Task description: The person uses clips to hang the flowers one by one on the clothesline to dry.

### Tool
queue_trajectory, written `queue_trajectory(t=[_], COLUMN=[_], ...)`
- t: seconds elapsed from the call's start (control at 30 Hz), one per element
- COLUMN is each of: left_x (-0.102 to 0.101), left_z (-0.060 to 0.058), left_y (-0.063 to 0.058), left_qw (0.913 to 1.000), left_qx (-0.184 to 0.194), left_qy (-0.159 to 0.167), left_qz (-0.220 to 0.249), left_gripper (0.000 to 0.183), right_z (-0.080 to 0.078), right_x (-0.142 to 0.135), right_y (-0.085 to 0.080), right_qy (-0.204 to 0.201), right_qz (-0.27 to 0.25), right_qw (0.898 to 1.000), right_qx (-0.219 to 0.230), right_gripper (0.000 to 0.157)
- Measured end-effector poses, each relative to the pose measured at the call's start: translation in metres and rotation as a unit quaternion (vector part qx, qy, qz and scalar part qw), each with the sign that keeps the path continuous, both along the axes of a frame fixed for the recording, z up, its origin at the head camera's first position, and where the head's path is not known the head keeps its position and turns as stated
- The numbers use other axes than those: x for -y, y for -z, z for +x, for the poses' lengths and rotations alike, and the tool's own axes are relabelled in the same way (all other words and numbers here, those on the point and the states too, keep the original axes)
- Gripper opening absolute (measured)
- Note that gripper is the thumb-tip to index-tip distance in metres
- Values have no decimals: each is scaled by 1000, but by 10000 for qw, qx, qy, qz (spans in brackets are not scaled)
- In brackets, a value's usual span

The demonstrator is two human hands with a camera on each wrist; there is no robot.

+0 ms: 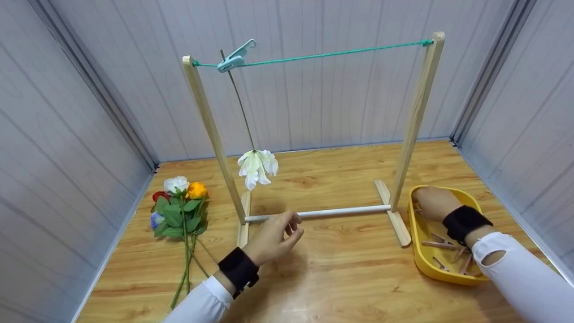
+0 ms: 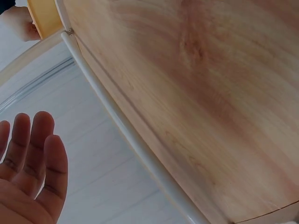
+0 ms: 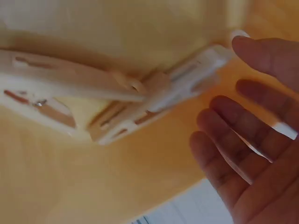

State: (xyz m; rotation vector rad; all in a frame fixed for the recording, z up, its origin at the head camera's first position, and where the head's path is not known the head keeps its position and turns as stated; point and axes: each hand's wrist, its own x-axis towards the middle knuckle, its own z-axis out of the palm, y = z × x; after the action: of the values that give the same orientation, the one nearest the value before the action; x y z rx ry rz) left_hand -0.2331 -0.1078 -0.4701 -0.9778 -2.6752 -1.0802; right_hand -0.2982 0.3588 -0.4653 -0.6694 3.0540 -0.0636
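Note:
Relaxed and holding nothing, my left hand [image 1: 274,237] hovers over the table by the stand's white crossbar [image 1: 345,211]. In the left wrist view its fingers [image 2: 39,154] are loosely bent beside the bar. My right hand [image 1: 434,204] reaches into the yellow basket [image 1: 419,251] at the right. Its fingers [image 3: 243,126] are spread in the right wrist view, with the tips close to pale clothespins [image 3: 173,91], blurred there. More clothespins [image 1: 439,245] lie on the basket's floor. A light blue clothespin [image 1: 232,61] on the green cord [image 1: 323,55] holds a white flower [image 1: 258,167] head-down by its stem.
Two wooden posts [image 1: 417,116] carry the cord and stand on flat feet [image 1: 398,229]. Left of the stand lies a bunch of artificial flowers [image 1: 179,206], white, orange, red and blue, with stems toward the front. Pale panel walls [image 1: 305,103] enclose the wooden table [image 1: 332,278].

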Motion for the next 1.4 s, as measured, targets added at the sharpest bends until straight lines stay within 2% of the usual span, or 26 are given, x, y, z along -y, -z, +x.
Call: queue_trajectory(t=[0.3, 0.5, 0.63, 0.77, 0.97, 1.03, 1.13, 1.3, 1.4], left_x=[-3, -2, -1, 0, -1, -2, -4, -10, -14], left_z=[3, 4, 4, 4, 4, 4, 4, 7, 10], left_y=[1, 1, 1, 1, -1, -3, -5, -10, -13], left_qw=[9996, 9995, 9994, 9994, 9992, 9981, 9953, 9933, 9932], left_qx=[133, 160, 244, 297, 368, 458, 599, 645, 665], left_qy=[6, 49, 39, 8, -76, -97, -87, -15, 67], left_qz=[-232, -262, -232, -188, 149, 391, 751, 954, 950], left_gripper=[15, 18, 19, 21, 16, 18, 23, 28, 29], right_z=[3, 6, 8, 14, 36, 46, 62, 76, 82], right_x=[0, -1, -3, -5, 5, 13, 26, 48, 60], right_y=[16, 13, -2, -23, -61, -71, -82, -87, -85], right_qy=[-305, -295, -140, 53, 170, 128, -100, -734, -1002], right_qz=[264, -53, -486, -828, -1433, -1747, -2394, -3312, -3877], right_qw=[9969, 9977, 9981, 9964, 9888, 9832, 9676, 9329, 9085], right_qx=[-678, -602, -361, -177, -373, -509, -794, -1205, -1192], right_gripper=[16, 16, 12, 8, 7, 7, 4, 7, 14])
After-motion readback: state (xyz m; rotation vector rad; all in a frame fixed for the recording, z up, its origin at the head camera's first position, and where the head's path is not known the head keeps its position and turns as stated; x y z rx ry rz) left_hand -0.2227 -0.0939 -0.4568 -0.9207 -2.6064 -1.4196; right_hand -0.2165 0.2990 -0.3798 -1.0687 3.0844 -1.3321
